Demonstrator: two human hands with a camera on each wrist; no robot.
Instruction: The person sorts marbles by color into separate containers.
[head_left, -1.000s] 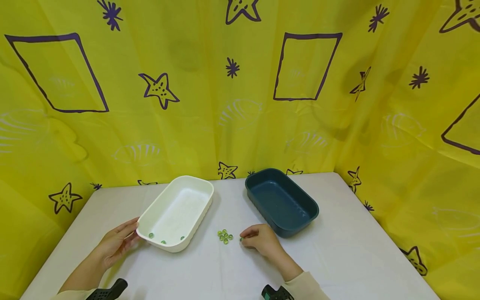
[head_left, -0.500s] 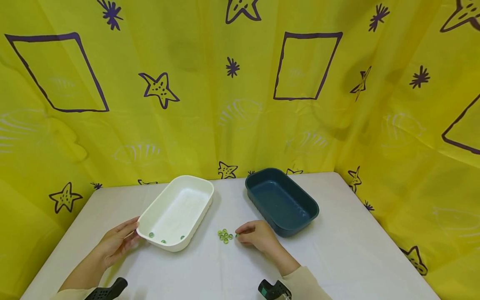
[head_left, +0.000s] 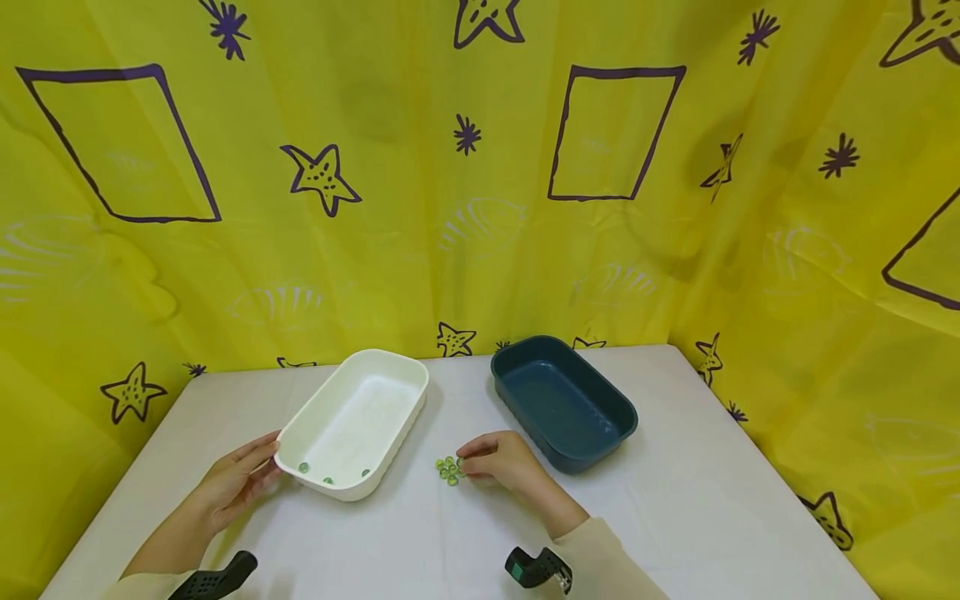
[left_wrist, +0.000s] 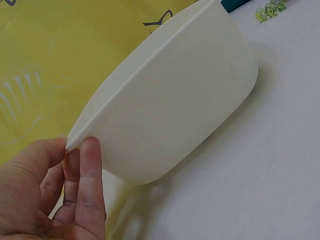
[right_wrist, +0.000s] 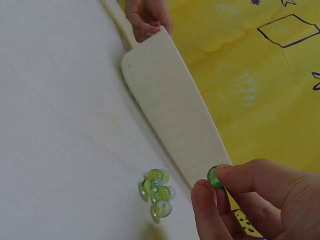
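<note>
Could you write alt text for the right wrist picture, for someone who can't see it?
A right hand pinches a green marble near a cluster of pale marbles on a white table. Beyond, a left hand grips a white tub in front of a yellow patterned curtain.

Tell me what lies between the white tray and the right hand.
A cluster of green marbles lies on the table between the white tray and the right hand, seen in the head view.
</note>
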